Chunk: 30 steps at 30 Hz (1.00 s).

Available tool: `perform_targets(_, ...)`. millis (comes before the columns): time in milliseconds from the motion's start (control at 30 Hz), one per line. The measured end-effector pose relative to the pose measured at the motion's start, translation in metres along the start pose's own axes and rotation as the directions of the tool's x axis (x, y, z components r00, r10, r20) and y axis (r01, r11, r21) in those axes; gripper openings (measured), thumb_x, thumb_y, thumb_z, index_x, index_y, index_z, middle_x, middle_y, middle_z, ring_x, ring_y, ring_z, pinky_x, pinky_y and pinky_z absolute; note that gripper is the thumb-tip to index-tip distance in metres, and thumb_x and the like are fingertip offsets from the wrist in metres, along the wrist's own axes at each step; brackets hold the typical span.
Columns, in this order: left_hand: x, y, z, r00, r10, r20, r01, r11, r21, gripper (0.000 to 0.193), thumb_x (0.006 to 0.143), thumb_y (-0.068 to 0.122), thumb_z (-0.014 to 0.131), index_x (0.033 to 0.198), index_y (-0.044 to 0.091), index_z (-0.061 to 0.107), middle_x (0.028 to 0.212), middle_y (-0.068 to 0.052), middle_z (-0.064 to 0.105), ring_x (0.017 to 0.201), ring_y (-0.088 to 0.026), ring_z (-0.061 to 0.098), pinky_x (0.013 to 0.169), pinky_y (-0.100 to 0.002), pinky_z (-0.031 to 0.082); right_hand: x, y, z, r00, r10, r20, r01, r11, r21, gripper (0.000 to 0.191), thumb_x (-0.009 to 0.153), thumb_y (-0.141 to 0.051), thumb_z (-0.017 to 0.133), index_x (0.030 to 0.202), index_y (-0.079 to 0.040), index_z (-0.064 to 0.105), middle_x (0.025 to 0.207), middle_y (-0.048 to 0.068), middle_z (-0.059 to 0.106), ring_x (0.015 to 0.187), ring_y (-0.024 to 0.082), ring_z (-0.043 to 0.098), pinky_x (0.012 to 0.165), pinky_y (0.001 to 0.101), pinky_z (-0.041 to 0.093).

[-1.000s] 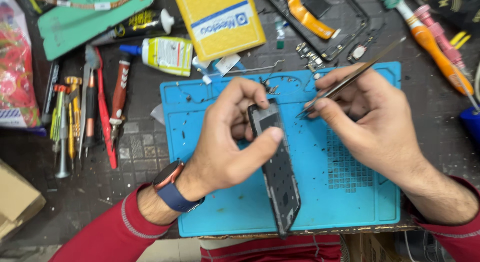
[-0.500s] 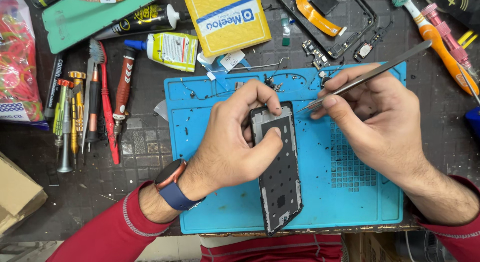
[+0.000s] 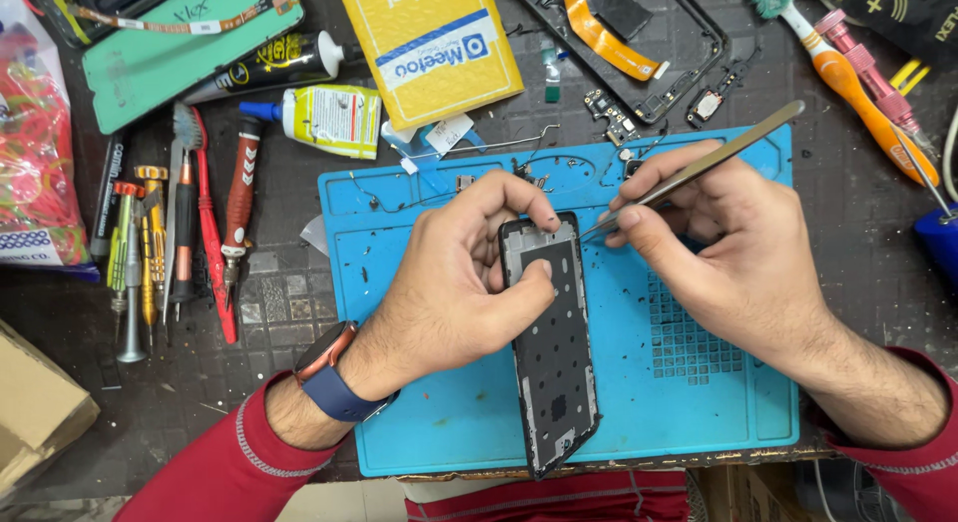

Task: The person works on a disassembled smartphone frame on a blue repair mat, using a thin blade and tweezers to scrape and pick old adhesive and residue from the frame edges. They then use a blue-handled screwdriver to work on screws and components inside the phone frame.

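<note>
Dark workbench, blue repair mat [image 3: 699, 402] in middle. Left hand [image 3: 459, 282] gripping black phone frame [image 3: 552, 342] over mat, lower end past mat edge. Right hand [image 3: 728, 253] pinching metal tweezers [image 3: 699, 168], tip at frame's top corner, too small to see. Yellow packet [image 3: 431, 45] with blue-white label at top, cut off. Glue bottle [image 3: 324, 118] beside it.

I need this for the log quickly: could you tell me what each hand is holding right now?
Left hand: closed on the phone frame.
Right hand: closed on the tweezers.
</note>
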State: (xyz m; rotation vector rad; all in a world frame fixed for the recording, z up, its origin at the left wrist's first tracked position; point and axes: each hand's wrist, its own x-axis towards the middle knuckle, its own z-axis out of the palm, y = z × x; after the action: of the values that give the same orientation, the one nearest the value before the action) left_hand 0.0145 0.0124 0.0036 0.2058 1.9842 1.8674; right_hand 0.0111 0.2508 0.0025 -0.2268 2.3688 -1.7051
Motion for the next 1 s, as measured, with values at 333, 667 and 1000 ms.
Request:
perform_targets(333,0.0,-0.001,0.003,0.999,-0.044,-0.023,0.043,0.997,-0.068,0.023,0.086,0.002,0.071,0.105,0.008,0.059,0.091,0.01,0.058,0.064,0.006,0.036,0.052,-0.016,0.028,0.003,-0.001,-0.003,0.998,0.054,0.042,-0.054,0.998,0.013,0.019,0.098,-0.004,0.064,0.114,0.004,0.056,0.1,0.01,0.071,0.094,0.016,0.077,0.079,0.0267,0.065)
perform_targets(667,0.0,-0.003,0.004,0.999,-0.047,-0.021,0.044,0.991,-0.124,0.02,0.087,0.0,0.069,0.103,0.006,0.058,0.085,0.011,0.054,0.066,0.006,0.04,0.053,-0.016,0.03,0.005,-0.002,-0.004,0.985,0.167,0.052,-0.167,0.986,-0.009,0.019,0.096,-0.005,0.065,0.111,0.003,0.057,0.095,0.008,0.071,0.087,0.014,0.077,0.07,0.0261,0.063)
perform_targets(1000,-0.005,-0.005,0.002,0.998,0.054,0.011,-0.054,0.997,0.055,0.021,0.086,0.0,0.071,0.101,0.007,0.058,0.078,0.011,0.052,0.059,0.006,0.037,0.048,-0.016,0.028,0.001,-0.007,-0.019,0.811,-0.471,0.348,0.584,0.687,-0.432,0.028,0.084,-0.002,0.071,0.11,-0.007,0.067,0.082,0.005,0.054,0.076,0.022,0.058,0.067,0.0366,0.049)
